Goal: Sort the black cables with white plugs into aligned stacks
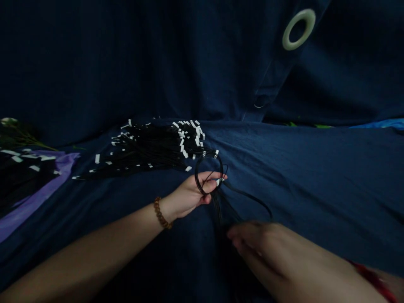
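My left hand, with a beaded bracelet at the wrist, pinches a looped black cable between thumb and fingers. A white tag shows at the fingertips. From this grip several black strands hang downward, and one thicker strand curves off to the right. Lower right, my right hand is blurred, beside the hanging strands. Its fingers are bent together, but whether a strand lies between them cannot be made out.
A pile of black cables with white tags lies behind my left hand on dark blue cloth. More tagged cables lie at far left by a purple bag and green stems. A pale ring is on the hanging cloth.
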Demonstrator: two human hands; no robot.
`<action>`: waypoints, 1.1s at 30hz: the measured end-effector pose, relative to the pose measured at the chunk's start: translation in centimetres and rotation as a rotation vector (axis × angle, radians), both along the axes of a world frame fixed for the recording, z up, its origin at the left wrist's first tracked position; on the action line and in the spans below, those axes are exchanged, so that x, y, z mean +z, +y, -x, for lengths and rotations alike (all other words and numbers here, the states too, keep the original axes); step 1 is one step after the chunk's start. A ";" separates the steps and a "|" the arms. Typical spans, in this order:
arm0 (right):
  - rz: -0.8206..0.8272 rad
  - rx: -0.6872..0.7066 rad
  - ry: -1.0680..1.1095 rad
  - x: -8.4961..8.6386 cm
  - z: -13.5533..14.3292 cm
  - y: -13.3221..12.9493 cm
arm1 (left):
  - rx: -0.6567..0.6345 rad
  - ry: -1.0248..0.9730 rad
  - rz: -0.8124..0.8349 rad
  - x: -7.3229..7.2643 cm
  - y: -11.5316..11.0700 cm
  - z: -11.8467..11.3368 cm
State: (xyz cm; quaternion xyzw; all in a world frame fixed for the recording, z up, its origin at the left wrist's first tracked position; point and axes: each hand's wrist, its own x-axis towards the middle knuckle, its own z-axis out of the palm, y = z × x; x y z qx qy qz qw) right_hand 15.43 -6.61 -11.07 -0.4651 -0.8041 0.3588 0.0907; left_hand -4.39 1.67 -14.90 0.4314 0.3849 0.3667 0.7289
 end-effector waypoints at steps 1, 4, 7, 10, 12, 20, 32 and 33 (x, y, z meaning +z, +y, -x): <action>-0.005 0.005 -0.055 0.4 1.0 1.2 | -0.005 0.011 -0.024 0.0 0.0 0.0; 0.038 -0.037 -0.056 0.3 2.8 4.3 | -0.025 0.031 -0.059 0.1 -0.1 -0.1; 0.147 -0.083 0.131 -1.3 3.0 5.7 | -0.023 0.028 -0.046 0.2 -0.1 -0.2; 0.176 -0.108 0.254 -2.6 2.6 5.8 | -0.009 0.033 -0.084 0.2 -0.1 -0.3; 0.161 -0.122 0.263 -2.8 2.3 5.8 | 0.002 0.042 -0.118 0.1 0.0 -0.4; 0.425 -0.244 0.448 -2.4 2.3 6.2 | 0.011 0.084 -0.144 0.0 -0.1 -0.5; 0.598 -0.363 0.486 -1.5 3.0 6.4 | 0.004 0.130 -0.165 -0.1 -0.1 -0.5; 0.605 -0.373 0.476 -1.5 2.9 6.4 | 0.000 0.139 -0.171 -0.1 0.0 -0.5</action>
